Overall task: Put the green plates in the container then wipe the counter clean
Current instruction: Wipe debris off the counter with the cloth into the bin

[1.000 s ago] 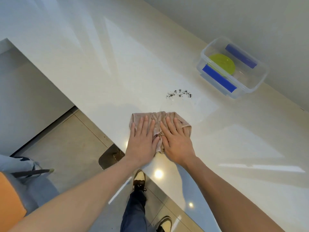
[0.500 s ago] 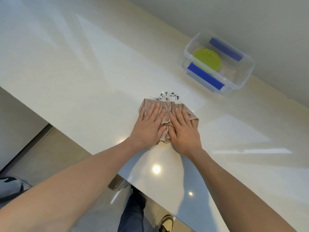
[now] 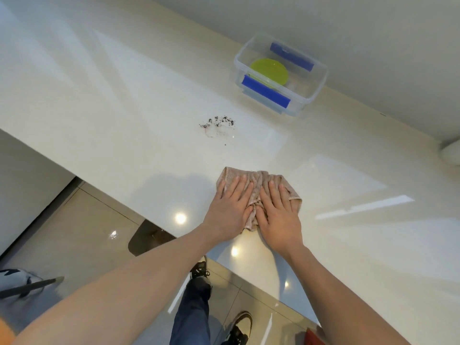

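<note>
Pressing flat on the beige cloth [image 3: 258, 192] with fingers spread wide, left hand [image 3: 227, 210] and right hand [image 3: 278, 215] side by side near the counter [image 3: 112, 100] edge, cloth bunched between the thumbs and poking out beyond the fingertips. Pulled back toward the edge since half a second ago, well short of the dark crumbs [image 3: 219, 122] (then just touching the cloth's far hem). Green plates [image 3: 269, 70] lying inside the clear container [image 3: 312, 95] by the wall.

Bare forearms, no sleeves; dark blue trousers [image 3: 191, 317] and black-and-white sneakers [image 3: 240, 324]
</note>
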